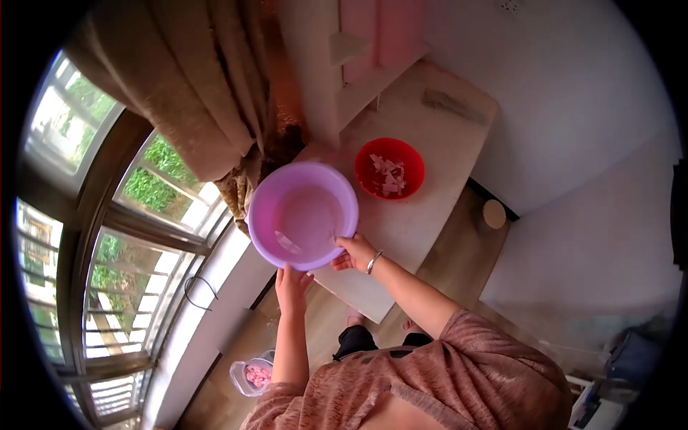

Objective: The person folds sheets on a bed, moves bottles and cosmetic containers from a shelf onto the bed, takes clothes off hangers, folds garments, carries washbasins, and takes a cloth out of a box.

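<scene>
A round purple basin (268, 208) is held in front of me at the near left part of the white table. My right hand (353, 253) grips its near right rim, thumb over the edge and fingers below. At the near rim, my left hand (290, 287) closes on the edge from beneath, its fingers partly hidden by the basin. Pale glints show on the basin's floor; whether they are water or reflections I cannot make out. A red bowl (363, 180) with several whitish flat pieces (389, 174) stands on the table just right of the basin.
The white table (408, 240) extends from a shelf unit (355, 107) toward my feet. Along the left run a barred window (136, 287) and a brown curtain (179, 86). A clear container (241, 380) of pink pieces is low beside my left arm. A wall (559, 107) bounds the right.
</scene>
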A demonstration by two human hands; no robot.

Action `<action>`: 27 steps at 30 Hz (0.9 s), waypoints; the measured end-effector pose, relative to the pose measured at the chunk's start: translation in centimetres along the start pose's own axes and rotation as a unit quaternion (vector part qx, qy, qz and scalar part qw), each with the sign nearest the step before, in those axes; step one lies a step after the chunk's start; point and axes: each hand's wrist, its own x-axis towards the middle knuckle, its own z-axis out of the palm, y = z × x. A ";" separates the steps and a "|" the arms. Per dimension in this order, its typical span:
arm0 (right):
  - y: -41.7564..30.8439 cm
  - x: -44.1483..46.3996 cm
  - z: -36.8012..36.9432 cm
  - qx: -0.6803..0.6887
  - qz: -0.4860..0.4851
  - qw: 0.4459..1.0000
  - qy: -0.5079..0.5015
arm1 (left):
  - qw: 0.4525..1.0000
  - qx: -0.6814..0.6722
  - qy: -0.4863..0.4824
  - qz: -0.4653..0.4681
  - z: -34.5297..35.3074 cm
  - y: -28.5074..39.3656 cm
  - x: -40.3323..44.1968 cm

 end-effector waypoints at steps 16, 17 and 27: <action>4.6 -8.1 -1.6 0.008 -0.094 0.958 0.271 | 0.987 0.037 -0.058 -0.148 -1.1 1.9 -2.7; 5.2 -8.8 -2.3 0.008 -0.101 0.957 0.272 | 0.986 0.042 -0.044 -0.154 -0.6 2.0 -2.8; 9.2 -20.3 -5.1 0.147 -0.127 0.906 0.377 | 0.948 0.237 -0.192 -0.088 10.4 1.0 2.8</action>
